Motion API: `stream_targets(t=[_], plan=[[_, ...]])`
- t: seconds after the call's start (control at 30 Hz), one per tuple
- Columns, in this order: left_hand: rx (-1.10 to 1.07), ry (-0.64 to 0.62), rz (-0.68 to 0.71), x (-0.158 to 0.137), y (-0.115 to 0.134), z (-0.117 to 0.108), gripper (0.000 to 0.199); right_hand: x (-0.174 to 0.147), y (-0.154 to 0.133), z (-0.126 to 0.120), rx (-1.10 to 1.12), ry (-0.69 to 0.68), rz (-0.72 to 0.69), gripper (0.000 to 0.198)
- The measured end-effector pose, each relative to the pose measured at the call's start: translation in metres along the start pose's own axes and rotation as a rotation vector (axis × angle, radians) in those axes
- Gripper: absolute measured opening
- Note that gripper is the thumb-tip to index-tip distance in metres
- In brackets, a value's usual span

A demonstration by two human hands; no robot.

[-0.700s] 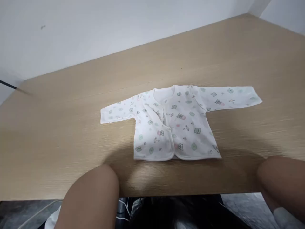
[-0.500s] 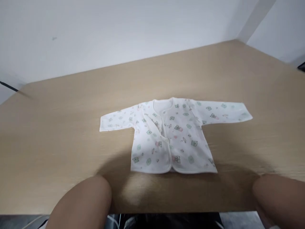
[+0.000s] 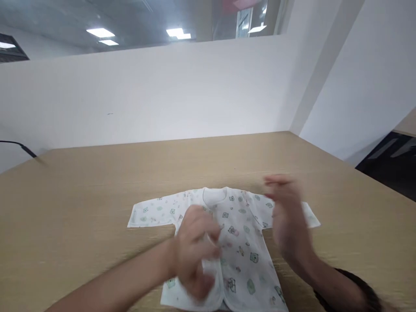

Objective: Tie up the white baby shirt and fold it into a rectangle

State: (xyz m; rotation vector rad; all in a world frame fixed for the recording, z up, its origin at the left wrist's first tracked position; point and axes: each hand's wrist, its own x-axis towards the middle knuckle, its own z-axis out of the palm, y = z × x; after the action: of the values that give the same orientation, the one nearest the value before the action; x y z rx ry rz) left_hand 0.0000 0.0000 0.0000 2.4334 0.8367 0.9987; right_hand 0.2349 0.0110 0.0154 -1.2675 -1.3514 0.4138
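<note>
My left hand [image 3: 195,251] lies on the left front panel of the baby shirt [image 3: 234,242], fingers curled into the cloth by the front opening; motion blur keeps me from telling whether I pinch it. My right hand [image 3: 287,221] hovers open and empty over the right sleeve. The shirt lies flat, low in the centre of the frame, sleeves spread on the wooden table [image 3: 81,208]. I judge it light, thin and limp, best taken at hems or cuffs. A black cable [image 3: 19,146] shows at the left edge.
</note>
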Motion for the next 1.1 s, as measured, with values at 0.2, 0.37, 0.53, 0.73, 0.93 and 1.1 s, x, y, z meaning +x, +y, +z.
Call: stream_targets(t=[0.2,0.37,0.53,0.73,0.93,1.1], plan=[[0.099,-0.118,-0.197,0.040,-0.063,0.011,0.023,-0.004,0.041,0.054,-0.256,-0.626,-0.230,0.032],[0.141,-0.207,-0.195,0.029,-0.076,0.014,0.018,-0.002,0.059,0.060,-0.484,-0.716,-0.349,0.036],[0.085,-0.183,-0.180,0.028,-0.073,0.014,0.009,0.008,0.058,0.061,-0.454,-0.737,-0.276,0.029],[-0.133,-0.127,-0.472,0.041,-0.080,0.021,0.012,0.029,0.065,0.075,-0.372,-0.709,-0.080,0.007],[-0.379,0.083,-0.577,0.041,-0.074,0.023,0.027,0.028,0.074,0.074,-0.320,-0.700,-0.088,0.009],[-0.422,0.118,-0.604,0.039,-0.071,0.022,0.026,0.026,0.072,0.065,-0.087,-0.627,-0.126,0.020]])
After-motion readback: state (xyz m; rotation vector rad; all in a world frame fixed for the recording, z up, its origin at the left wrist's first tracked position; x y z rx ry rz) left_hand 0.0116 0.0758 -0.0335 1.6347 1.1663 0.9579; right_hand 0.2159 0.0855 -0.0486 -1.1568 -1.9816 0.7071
